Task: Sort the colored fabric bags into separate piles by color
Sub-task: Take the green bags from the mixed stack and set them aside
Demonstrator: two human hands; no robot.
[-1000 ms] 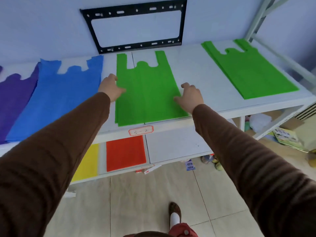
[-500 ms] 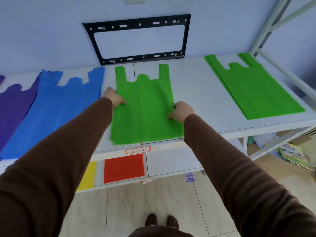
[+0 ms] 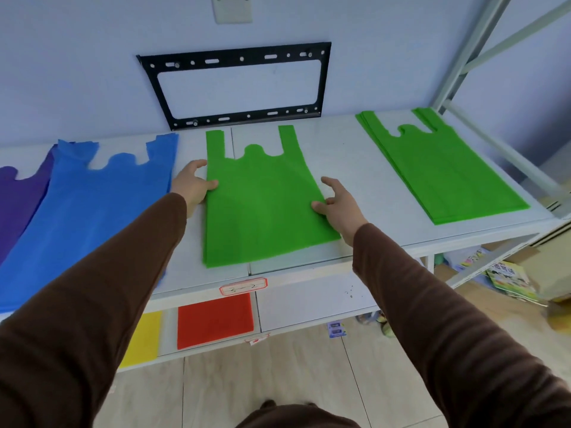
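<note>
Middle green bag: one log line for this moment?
middle green bag: flat on shelf | left hand: at left edge | right hand: at right edge | not lifted

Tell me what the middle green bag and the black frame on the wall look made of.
Middle green bag: thin non-woven fabric by its look, matte, lying flat with crisp cut edges. Black frame: probably painted metal, a rigid bar with punched slots and bolts, slight sheen.

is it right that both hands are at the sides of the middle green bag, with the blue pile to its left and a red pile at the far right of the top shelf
Not quite. The head view shows the pile at the far right of the top shelf is a green pile, not red. The rest holds: the left hand and right hand are at the sides of the middle green bag, with the blue pile to its left.
</note>
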